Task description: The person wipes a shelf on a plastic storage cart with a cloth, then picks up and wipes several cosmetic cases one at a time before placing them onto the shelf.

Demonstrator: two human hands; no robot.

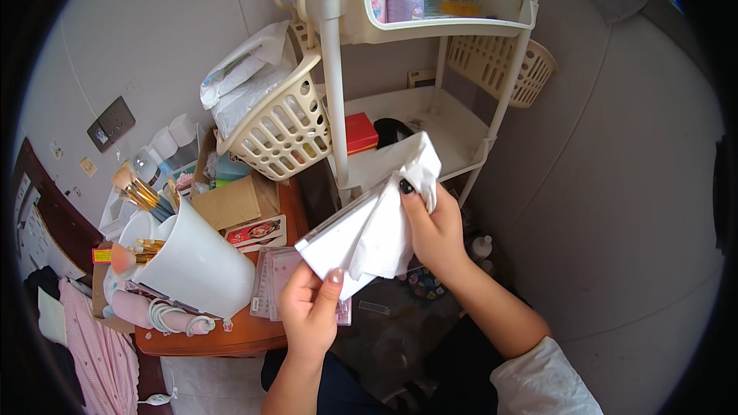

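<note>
My left hand (311, 312) grips the near corner of a flat white plastic case (330, 245), with a clear strip along its upper edge. The case is held tilted in the air, between the wooden table and the shelf rack. Pinched in my right hand (436, 236) is a crumpled white tissue (385, 236). The tissue lies against the face of the case and hides part of it. My right thumb presses on the tissue near the case's far end; the fingers behind are hidden.
On the wooden table (219, 343), a white brush holder (202, 259) stands left beside a pink corded appliance (135, 308). Clear pink cases (271, 282) lie near the table's edge. Ahead rises a white shelf rack (331, 86) with a side basket (277, 132) and a red box (361, 131).
</note>
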